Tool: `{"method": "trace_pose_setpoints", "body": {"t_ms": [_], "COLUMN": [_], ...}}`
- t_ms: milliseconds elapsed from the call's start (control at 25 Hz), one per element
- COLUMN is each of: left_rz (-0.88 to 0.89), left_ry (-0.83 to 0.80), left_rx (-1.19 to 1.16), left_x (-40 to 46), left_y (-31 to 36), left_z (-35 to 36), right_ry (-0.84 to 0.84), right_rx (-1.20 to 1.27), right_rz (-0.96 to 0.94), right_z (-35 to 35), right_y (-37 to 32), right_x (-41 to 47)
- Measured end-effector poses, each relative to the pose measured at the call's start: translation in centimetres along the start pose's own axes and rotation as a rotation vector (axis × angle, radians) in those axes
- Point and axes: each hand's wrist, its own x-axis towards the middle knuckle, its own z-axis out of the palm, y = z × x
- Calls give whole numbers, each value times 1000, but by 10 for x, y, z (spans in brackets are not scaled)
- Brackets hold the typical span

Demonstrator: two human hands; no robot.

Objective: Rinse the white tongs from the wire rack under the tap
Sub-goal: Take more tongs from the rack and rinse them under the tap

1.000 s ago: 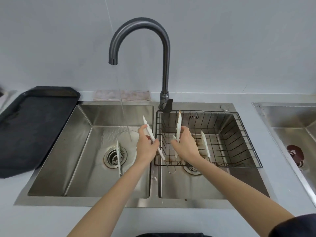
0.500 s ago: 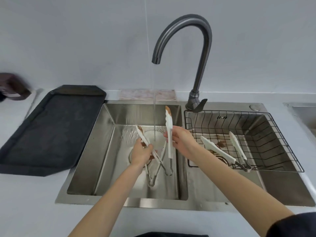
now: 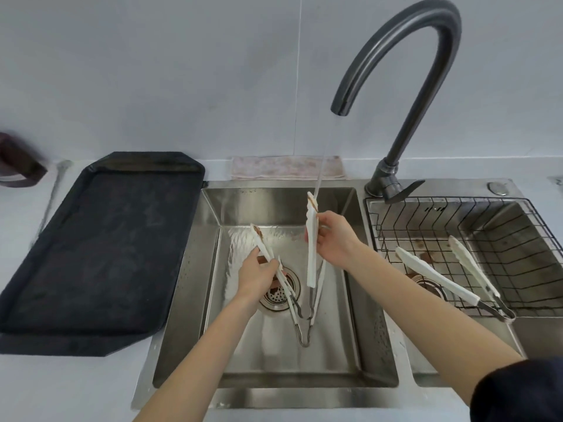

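Observation:
A pair of white tongs (image 3: 311, 257) with brown-stained tips is spread wide over the left sink basin (image 3: 195, 300). My right hand (image 3: 335, 239) grips the upright right arm, whose tip meets the water stream falling from the dark tap (image 3: 405, 74). My left hand (image 3: 259, 274) grips the slanted left arm above the drain. The metal hinge hangs low in the basin. A second pair of white tongs (image 3: 438, 278) lies in the black wire rack (image 3: 536, 239) over the right basin.
A large black tray (image 3: 100, 245) lies on the counter left of the sink. A folded cloth (image 3: 274, 168) rests behind the left basin. A dark object sits at the far left edge. The tap's lever (image 3: 402, 193) points towards the rack.
Both hands carried the tongs from the wire rack to the left basin and spread them under the stream. The view has shifted left and closer.

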Motion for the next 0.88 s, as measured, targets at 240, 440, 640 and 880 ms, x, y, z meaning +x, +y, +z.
{"method": "trace_pose_setpoints", "body": {"t_ms": [240,440,640,880], "left_rz": [29,109,224,299], "left_ry": [30,60,41,50], "left_rx": [-102,-119,-48,72], "left_x": [13,15,7,-3], "left_y": [10,14,12,12], "left_z": [-7,-6,-1,0], "right_ry": [53,94,175,362], "right_rx": [-11,-69,-229,-283], "right_rz": [16,-64,-220,-206], "right_z": [14,10,15,22], "right_y": [-7,-4,7,11], "right_x": [17,32,40,45]}}
